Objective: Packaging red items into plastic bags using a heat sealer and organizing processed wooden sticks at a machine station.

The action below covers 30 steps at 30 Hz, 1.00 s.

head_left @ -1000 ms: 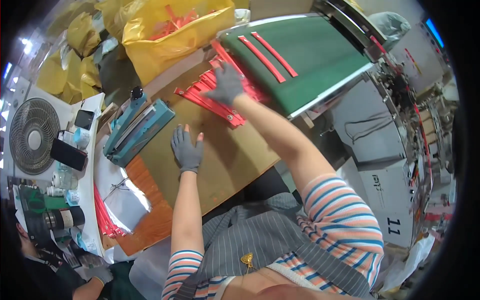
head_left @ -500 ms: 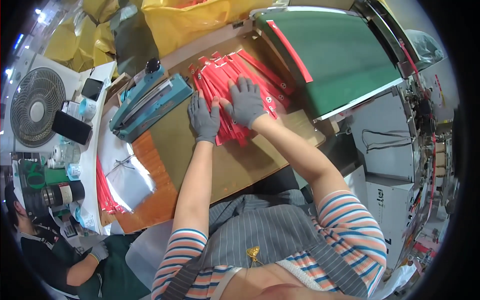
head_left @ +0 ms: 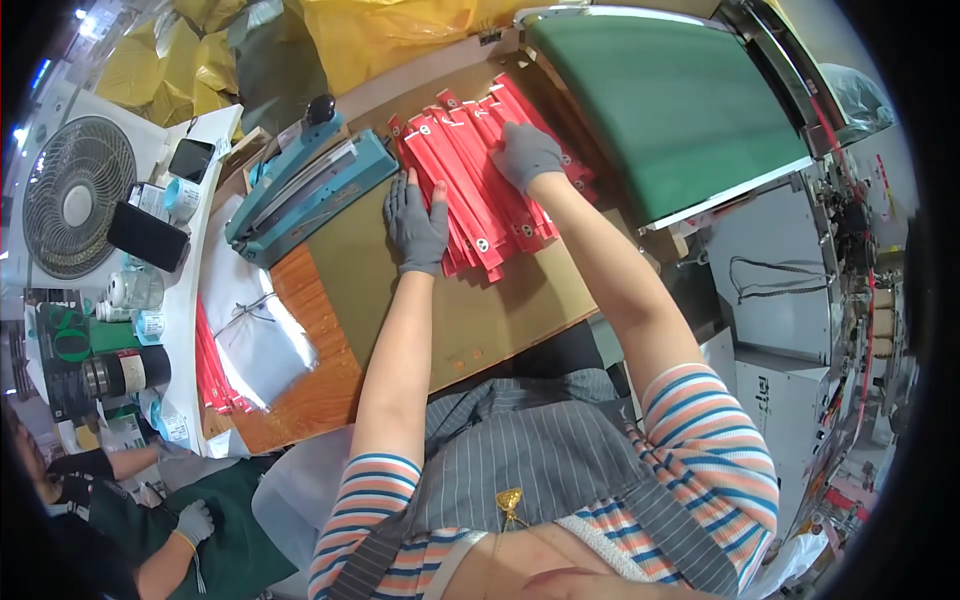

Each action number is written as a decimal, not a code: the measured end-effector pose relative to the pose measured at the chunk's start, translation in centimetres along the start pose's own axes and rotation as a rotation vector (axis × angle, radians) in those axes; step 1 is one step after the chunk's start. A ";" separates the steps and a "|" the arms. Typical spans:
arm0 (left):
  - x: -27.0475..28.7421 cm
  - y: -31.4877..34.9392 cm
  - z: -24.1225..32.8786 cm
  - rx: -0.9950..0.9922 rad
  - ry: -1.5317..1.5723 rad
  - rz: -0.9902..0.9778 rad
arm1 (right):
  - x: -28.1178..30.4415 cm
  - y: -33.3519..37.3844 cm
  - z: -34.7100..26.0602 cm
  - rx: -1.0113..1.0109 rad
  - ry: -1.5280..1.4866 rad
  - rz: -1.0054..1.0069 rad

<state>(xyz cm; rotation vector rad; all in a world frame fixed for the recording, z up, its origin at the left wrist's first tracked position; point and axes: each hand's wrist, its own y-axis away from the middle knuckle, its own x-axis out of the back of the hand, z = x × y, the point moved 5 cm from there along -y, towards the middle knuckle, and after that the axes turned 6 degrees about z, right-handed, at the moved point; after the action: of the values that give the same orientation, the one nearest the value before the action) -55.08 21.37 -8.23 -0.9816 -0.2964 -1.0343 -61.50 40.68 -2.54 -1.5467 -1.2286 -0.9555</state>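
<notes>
A pile of long, narrow, flat red strips (head_left: 465,185) with small round marks near their ends lies on a brown board (head_left: 470,340). My left hand (head_left: 417,228), in a grey glove with some bare fingertips, rests along the pile's left edge, its fingers stretched and the thumb apart. On the right part of the pile is my right hand (head_left: 530,160), also gloved in grey. Its fingers are bent and close together on the red strips; the fingertips are partly hidden.
Left of the pile stands a teal long-armed tool, seemingly a bag sealer (head_left: 310,190). A green conveyor belt (head_left: 670,110) lies to the right. Farther left are a tied clear plastic bundle (head_left: 255,335), a white shelf with a phone (head_left: 148,237), a fan (head_left: 78,198) and a co-worker's gloved hand (head_left: 195,522).
My right hand has shifted right and farther out, its spread fingers now curled. The strips lie more closely aligned. A single red strip on the conveyor belt is gone from view.
</notes>
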 end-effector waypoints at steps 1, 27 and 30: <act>0.1 0.0 -0.2 0.007 -0.008 0.001 | 0.0 -0.2 -0.1 -0.023 -0.032 -0.068; 8.6 0.9 -2.8 0.431 0.801 0.125 | 11.1 3.7 -10.7 0.431 -1.183 -0.235; 11.5 2.1 -3.3 0.380 0.967 0.251 | 5.8 6.4 -13.7 0.530 -1.123 -0.360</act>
<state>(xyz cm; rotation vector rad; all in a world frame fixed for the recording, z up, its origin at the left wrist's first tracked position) -48.14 12.32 -3.98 -0.1037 0.4131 -1.0555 -54.47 28.60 5.61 -1.4230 -2.3483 0.1833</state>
